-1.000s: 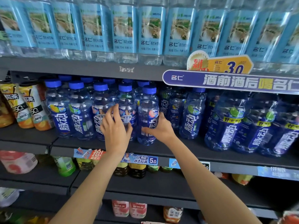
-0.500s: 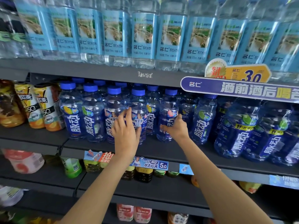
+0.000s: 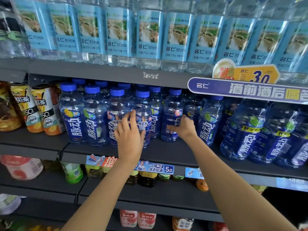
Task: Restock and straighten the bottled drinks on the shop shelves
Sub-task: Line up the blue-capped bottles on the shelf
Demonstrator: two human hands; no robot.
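Note:
Blue-capped bottles of blue drink stand in rows on the middle dark shelf. My left hand lies against the front of one bottle in the front row, fingers spread over its label. My right hand grips the lower body of the neighbouring bottle, which stands a little further back than the front row. Both bottles are upright on the shelf.
Larger blue bottles fill the shelf to the right, orange tea bottles to the left. Light-blue labelled water bottles line the shelf above, with a purple promo sign overhanging. Lower shelves hold mixed drinks and price tags.
The right-hand bottle has been pushed back from the shelf front, deeper into its row. My left hand stays on the same front bottle. The view has shifted slightly.

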